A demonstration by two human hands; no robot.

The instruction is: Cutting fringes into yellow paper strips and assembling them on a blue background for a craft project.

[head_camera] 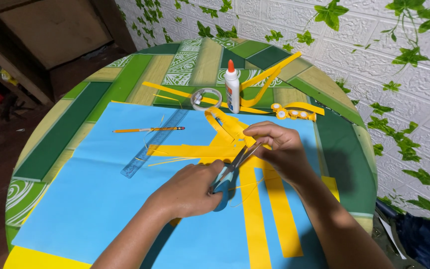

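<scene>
Fingers [255, 130] of my right hand [279, 149] pinch the yellow strip [227, 130] at frame centre, while my left hand [187, 189] grips the scissors [227, 177], blades parted. I should keep the strip taut and cut slowly over the blue paper [90, 189].

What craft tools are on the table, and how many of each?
Scissors: 1
Glue bottle: 1
Tape roll: 1
Ruler: 1
Pencil: 1
Total: 5

A white glue bottle [232, 89] with orange cap and blue label stands upright.
</scene>
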